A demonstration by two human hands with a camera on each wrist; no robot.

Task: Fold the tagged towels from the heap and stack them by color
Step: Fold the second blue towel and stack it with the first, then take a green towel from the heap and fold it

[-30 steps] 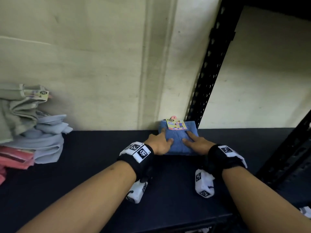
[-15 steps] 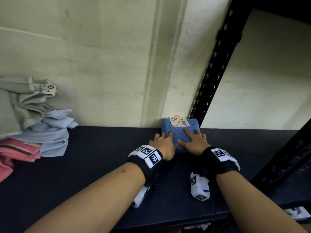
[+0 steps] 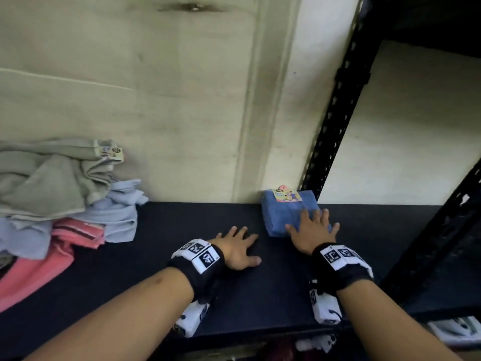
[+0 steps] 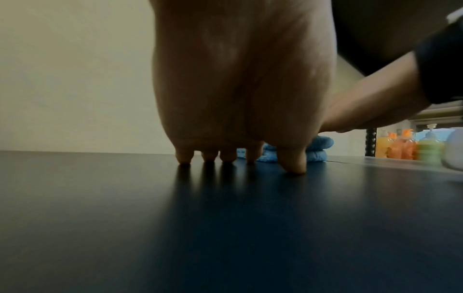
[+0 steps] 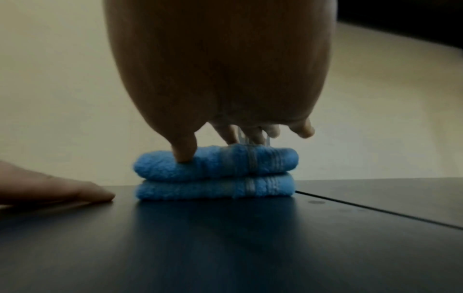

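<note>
Resting flat with spread fingers, right hand [image 3: 309,230] presses the folded blue towel [image 3: 283,214] at the shelf [image 3: 156,269] back by the wall. Left hand [image 3: 236,250], fingers splayed, lies on bare shelf just beside it; unfolded heap [image 3: 65,199] well apart at left

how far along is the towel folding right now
Done: one blue towel lies folded against the wall, tag on top; the right wrist view shows two folded layers. In hand: the right hand rests flat on it with straight fingers, while the left hand lies flat on the bare shelf. Left: the heap of green, pale blue and pink towels sits unfolded, so most remains.
</note>
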